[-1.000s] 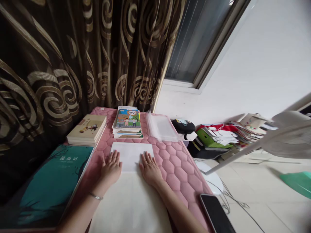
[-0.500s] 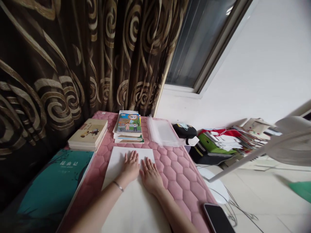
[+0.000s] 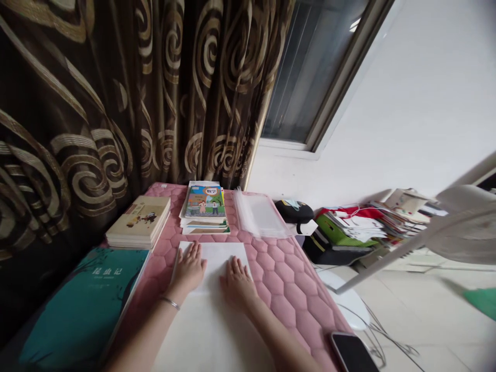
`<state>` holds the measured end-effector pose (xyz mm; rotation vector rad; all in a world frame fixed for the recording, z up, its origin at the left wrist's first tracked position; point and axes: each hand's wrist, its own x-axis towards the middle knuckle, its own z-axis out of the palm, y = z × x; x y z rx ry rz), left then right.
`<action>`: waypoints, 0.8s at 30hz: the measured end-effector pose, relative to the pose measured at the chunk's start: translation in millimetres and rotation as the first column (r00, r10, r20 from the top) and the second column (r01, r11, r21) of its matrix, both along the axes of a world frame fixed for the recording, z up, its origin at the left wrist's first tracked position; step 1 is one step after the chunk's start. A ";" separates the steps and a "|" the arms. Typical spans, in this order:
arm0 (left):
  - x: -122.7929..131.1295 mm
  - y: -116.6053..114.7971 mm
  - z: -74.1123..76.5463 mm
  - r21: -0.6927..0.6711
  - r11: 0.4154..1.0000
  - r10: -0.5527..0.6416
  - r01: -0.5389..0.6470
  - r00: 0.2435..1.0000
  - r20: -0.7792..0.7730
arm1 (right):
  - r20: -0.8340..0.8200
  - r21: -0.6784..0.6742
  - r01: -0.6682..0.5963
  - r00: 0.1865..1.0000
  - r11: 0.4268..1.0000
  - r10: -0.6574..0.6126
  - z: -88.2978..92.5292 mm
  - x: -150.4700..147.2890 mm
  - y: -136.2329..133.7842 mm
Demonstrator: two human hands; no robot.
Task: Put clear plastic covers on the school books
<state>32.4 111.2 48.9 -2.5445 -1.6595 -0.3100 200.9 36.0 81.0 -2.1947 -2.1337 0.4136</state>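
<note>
A long white sheet [image 3: 215, 325] that looks like paper lies flat on a pink quilted cover [image 3: 284, 279]. My left hand [image 3: 189, 266] rests palm down near the sheet's far left corner, its fingers stretched out. Palm down too, my right hand [image 3: 238, 281] lies on the sheet's right side with fingers extended. Neither hand grips anything. Just past the sheet's far edge sits a stack of books [image 3: 204, 204] with a colourful illustrated cover on top. Clear plastic covers [image 3: 263, 214] lie to the right of that stack.
On the left are a large teal book [image 3: 85, 305] and a pile of beige books [image 3: 139, 222]. A phone [image 3: 352, 351] lies at the cover's near right edge. Beyond it stand a fan [image 3: 461, 222], cables and heaped papers [image 3: 358, 225]. A patterned curtain [image 3: 174, 93] hangs behind.
My left hand has slid left across the sheet, away from my right hand. My right hand has moved slightly nearer to me. The view has shifted a little.
</note>
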 end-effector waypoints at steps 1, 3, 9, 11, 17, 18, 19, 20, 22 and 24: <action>0.3 0.7 -2.1 0.004 1.000 -0.001 0.001 1.000 0.007 | -0.022 0.000 -0.003 1.000 1.000 0.003 3.7 -7.9 7.0; -0.1 2.8 -6.9 -0.012 1.000 -0.004 0.004 1.000 0.013 | -0.099 0.058 -0.038 0.994 0.998 0.044 8.6 -25.9 23.5; -3.1 3.0 -8.2 -0.024 1.000 -0.019 0.020 0.999 0.032 | -0.174 0.154 -0.162 0.967 0.975 0.188 -7.8 -45.4 62.9; -1.0 0.3 -2.2 -0.001 1.000 -0.019 0.019 0.999 0.026 | -0.146 0.160 -0.132 0.977 0.978 0.156 -16.0 -31.0 65.7; 2.1 -1.7 9.9 -0.070 0.996 0.059 -0.059 0.998 -0.001 | -0.053 0.115 0.062 0.997 0.991 -0.056 -20.1 29.9 54.3; -0.4 -0.8 10.4 -0.083 0.993 0.086 -0.086 0.996 -0.004 | -0.040 0.104 0.078 0.996 0.992 -0.074 -19.0 36.4 52.3; -4.0 0.3 10.9 -0.093 0.989 0.119 -0.119 0.993 -0.011 | -0.031 0.095 0.086 0.996 0.992 -0.083 -18.0 40.9 50.9; -8.5 1.4 11.7 -0.100 0.983 0.154 -0.155 0.988 -0.019 | -0.025 0.090 0.087 0.996 0.992 -0.085 -17.5 43.8 50.0; -17.9 2.8 14.7 -0.114 0.966 0.228 -0.231 0.973 -0.043 | -0.022 0.089 0.083 0.996 0.993 -0.081 -18.0 45.5 49.7; -22.9 2.3 19.8 -0.110 0.944 0.306 -0.311 0.950 -0.064 | -0.023 0.099 0.082 0.997 0.992 -0.080 -19.6 44.4 50.1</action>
